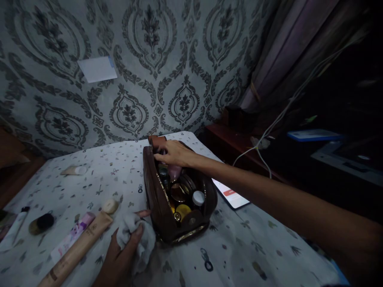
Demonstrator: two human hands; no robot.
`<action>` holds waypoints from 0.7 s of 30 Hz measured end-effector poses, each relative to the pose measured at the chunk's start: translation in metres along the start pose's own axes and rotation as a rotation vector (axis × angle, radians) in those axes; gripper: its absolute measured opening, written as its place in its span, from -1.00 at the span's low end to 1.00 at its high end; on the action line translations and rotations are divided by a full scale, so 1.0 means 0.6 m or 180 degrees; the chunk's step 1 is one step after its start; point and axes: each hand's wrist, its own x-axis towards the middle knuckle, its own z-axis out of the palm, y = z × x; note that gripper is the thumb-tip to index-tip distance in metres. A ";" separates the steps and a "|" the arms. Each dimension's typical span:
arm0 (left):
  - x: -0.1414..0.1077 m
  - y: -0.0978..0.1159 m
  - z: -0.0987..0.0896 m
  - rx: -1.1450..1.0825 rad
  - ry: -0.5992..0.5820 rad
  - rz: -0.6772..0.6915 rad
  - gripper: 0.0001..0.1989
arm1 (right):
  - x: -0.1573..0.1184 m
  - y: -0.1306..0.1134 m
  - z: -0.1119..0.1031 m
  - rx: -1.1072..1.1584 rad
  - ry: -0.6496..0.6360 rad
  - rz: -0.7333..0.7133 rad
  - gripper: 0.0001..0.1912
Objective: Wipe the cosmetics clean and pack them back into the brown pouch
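A brown zip pouch (151,199) stands open on the patterned sheet, packed with cosmetic jars and bottles. Inside I see a white-capped bottle (198,198), a yellow round lid (183,211) and a pinkish bottle (174,171). My right hand (175,153) reaches into the pouch's far end, its fingers bent together; what they grip is hidden. Beside the pouch's near left side, my left hand (124,251) is closed on a crumpled white cloth (143,243).
Left of the cloth lie a beige tube (77,247), a pink-and-white tube (72,237), a dark-capped bottle (41,224) and a smaller tube (73,170). A lit phone (231,194) rests right of the pouch. White cables (278,119) hang over a reddish ledge.
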 end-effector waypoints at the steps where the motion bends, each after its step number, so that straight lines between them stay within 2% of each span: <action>1: 0.000 0.001 0.000 -0.0004 -0.0012 0.0005 -0.42 | 0.001 0.001 0.002 0.0002 0.0007 0.0032 -0.68; 6: 0.001 0.003 0.000 0.0040 -0.0081 0.0054 -0.44 | 0.013 0.012 0.011 0.0207 0.0035 0.0147 -0.68; 13: 0.002 -0.002 0.001 -0.0002 -0.0116 0.0023 -0.42 | 0.010 0.017 0.007 0.0715 -0.0213 0.0506 -0.70; 17: 0.003 -0.006 -0.004 0.0078 -0.0151 0.0005 -0.42 | 0.008 0.019 0.004 0.0739 -0.0228 0.0480 -0.60; 21: 0.006 -0.015 -0.007 0.0056 -0.0257 -0.0065 -0.42 | 0.009 0.023 0.003 0.1231 -0.0144 0.0646 -0.54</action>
